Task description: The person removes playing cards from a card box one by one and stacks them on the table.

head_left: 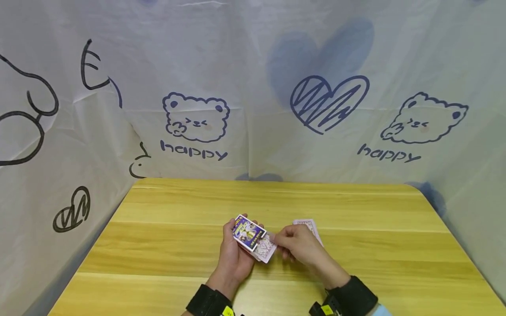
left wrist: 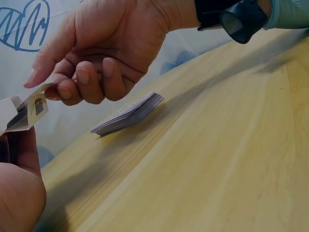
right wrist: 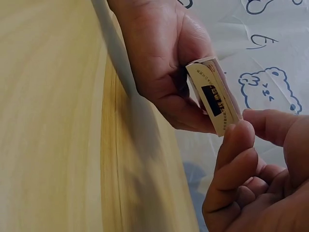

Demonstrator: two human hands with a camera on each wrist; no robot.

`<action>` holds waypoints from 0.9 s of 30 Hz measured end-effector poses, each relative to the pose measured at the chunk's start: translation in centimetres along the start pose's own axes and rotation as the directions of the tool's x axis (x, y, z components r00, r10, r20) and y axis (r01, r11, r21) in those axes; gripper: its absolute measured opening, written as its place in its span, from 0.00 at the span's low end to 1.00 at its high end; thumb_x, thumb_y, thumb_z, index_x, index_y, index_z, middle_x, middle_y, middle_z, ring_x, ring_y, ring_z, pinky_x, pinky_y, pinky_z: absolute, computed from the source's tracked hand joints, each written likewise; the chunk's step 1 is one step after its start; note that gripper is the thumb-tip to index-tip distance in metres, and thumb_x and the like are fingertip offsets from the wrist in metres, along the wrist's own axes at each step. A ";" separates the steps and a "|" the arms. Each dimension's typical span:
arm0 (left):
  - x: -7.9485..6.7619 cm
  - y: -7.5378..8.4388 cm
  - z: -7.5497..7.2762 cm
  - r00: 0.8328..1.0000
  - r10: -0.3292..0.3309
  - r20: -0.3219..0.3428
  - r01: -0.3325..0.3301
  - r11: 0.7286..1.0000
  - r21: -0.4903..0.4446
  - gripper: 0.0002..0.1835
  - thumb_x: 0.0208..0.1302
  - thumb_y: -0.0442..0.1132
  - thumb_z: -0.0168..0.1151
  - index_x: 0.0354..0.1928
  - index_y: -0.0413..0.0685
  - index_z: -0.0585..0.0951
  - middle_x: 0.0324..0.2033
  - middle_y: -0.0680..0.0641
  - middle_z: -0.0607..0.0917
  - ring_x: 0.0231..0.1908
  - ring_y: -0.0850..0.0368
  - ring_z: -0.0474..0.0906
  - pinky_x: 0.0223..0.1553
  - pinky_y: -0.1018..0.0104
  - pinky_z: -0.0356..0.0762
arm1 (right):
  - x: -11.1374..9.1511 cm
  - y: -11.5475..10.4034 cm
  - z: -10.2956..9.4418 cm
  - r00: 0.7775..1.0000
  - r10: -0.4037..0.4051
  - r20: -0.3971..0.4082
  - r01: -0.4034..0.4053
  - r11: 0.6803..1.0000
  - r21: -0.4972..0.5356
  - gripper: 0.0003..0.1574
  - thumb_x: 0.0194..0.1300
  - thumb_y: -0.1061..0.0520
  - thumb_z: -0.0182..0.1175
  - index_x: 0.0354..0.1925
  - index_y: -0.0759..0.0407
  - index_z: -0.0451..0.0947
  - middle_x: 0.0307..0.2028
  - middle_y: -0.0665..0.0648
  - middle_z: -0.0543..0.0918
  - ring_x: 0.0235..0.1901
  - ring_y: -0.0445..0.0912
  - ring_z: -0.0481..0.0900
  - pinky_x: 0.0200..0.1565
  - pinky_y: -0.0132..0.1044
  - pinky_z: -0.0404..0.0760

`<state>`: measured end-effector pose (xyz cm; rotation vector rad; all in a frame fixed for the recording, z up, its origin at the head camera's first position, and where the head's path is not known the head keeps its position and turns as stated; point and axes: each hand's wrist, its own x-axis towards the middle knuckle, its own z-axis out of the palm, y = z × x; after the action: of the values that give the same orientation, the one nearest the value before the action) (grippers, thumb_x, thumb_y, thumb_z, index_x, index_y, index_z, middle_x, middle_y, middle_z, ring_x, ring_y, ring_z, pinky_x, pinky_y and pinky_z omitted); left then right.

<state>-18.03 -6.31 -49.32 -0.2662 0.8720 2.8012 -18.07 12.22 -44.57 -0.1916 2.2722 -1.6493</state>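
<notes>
Head view: L hand (head_left: 235, 260) cups the card box (head_left: 248, 231), thumb along one edge, fingertips showing past the opp. edge; purple front faces up. R hand (head_left: 302, 245) is narrow, thumb & index pinching the thin end flap (right wrist: 212, 99) at the box's mouth, R of L palm. Loose card stack (head_left: 308, 223) lies on the table (head_left: 170, 245) just beyond R hand, partly hidden by it.

Main risk, imo: flap creases or tears if R pinch pulls hard vs L grip, since the card looks thin & is held only by its edge. L fingers squeezing too tight could bow the box walls & narrow the mouth; too loose & the box could twist in the palm. Stack is unboxed & close to R knuckles, so a low sweep of R hand might knock it & fan the cards out. If any cards are inside, tipping the mouth down could spill them; can't tell from here whether there are any.

L wrist view gives what head doesn't: stack's thickness side-on, layers a bit uneven, below R fingers & apart from them, + the flap lifted at the mouth. R wrist view has no stack but shows the flap's print: small text + dark block. Only head shows the purple front & the patterned piece (head_left: 265, 249) btwn the hands; prob. the same flap, but can't be sure.
</notes>
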 end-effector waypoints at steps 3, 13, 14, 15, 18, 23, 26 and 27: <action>0.0 -0.1 0.0 1.000 -0.005 0.008 0.005 1.000 0.004 0.34 0.72 0.60 0.41 0.72 0.50 0.55 0.58 0.40 0.68 0.60 0.46 0.69 0.63 0.53 0.71 | 0.0 0.0 0.0 1.000 -0.008 -0.012 0.008 1.000 0.006 0.20 0.59 0.48 0.68 0.26 0.65 0.80 0.14 0.55 0.77 0.13 0.41 0.69 0.15 0.30 0.68; 0.0 0.0 0.1 0.999 0.016 0.031 -0.015 0.999 -0.039 0.33 0.73 0.58 0.41 0.71 0.48 0.53 0.54 0.42 0.70 0.59 0.45 0.69 0.65 0.51 0.68 | 0.0 0.4 0.1 1.000 -0.003 0.001 0.003 1.000 0.006 0.12 0.58 0.55 0.68 0.27 0.65 0.81 0.16 0.56 0.77 0.12 0.41 0.69 0.14 0.29 0.67; 0.0 0.0 0.1 0.999 0.020 0.037 -0.018 0.998 -0.052 0.33 0.73 0.57 0.41 0.71 0.47 0.52 0.54 0.42 0.70 0.59 0.45 0.70 0.66 0.51 0.67 | 0.0 0.4 0.1 1.000 -0.002 0.005 0.002 1.000 0.007 0.12 0.58 0.56 0.67 0.27 0.65 0.81 0.16 0.56 0.77 0.12 0.41 0.69 0.14 0.28 0.67; 0.0 0.0 0.1 0.999 0.025 0.044 -0.022 0.998 -0.066 0.32 0.73 0.56 0.41 0.71 0.47 0.52 0.55 0.42 0.70 0.59 0.44 0.70 0.67 0.50 0.66 | 0.0 0.4 0.1 1.000 -0.001 0.008 0.001 1.000 0.007 0.11 0.58 0.56 0.67 0.28 0.65 0.81 0.16 0.56 0.77 0.12 0.41 0.69 0.13 0.28 0.66; 0.0 0.1 0.1 0.998 0.038 0.057 -0.032 0.995 -0.100 0.33 0.73 0.54 0.43 0.71 0.45 0.51 0.58 0.41 0.69 0.60 0.44 0.69 0.68 0.50 0.65 | 0.0 0.5 0.1 1.000 0.003 0.013 -0.003 1.000 0.010 0.11 0.58 0.56 0.67 0.29 0.65 0.81 0.16 0.54 0.77 0.13 0.41 0.69 0.12 0.28 0.65; -0.1 0.1 0.1 0.998 0.038 0.054 -0.032 0.995 -0.098 0.33 0.73 0.54 0.45 0.71 0.44 0.52 0.61 0.39 0.65 0.60 0.44 0.69 0.67 0.50 0.67 | 0.0 0.6 0.2 1.000 0.003 0.013 -0.003 1.000 0.013 0.11 0.58 0.56 0.67 0.28 0.65 0.81 0.16 0.54 0.76 0.13 0.41 0.69 0.12 0.28 0.64; -0.1 0.1 0.1 0.997 0.041 0.070 -0.034 0.995 -0.094 0.32 0.74 0.53 0.44 0.71 0.45 0.51 0.63 0.38 0.62 0.62 0.44 0.67 0.67 0.50 0.67 | 0.0 0.5 0.2 1.000 0.004 -0.012 -0.004 1.000 0.013 0.11 0.58 0.57 0.67 0.29 0.65 0.81 0.16 0.56 0.77 0.13 0.41 0.69 0.13 0.28 0.66; -0.1 0.1 0.1 0.996 0.043 0.079 -0.036 0.995 -0.093 0.32 0.74 0.52 0.43 0.72 0.46 0.50 0.64 0.38 0.62 0.63 0.43 0.66 0.67 0.49 0.67 | 0.0 0.5 0.2 1.000 0.006 -0.028 -0.006 1.000 0.013 0.10 0.59 0.57 0.66 0.29 0.64 0.81 0.16 0.57 0.77 0.13 0.42 0.69 0.13 0.28 0.66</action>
<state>-17.93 -6.29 -49.14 -0.1488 0.7408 2.8701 -18.00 12.18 -45.09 -0.1594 2.2796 -1.6734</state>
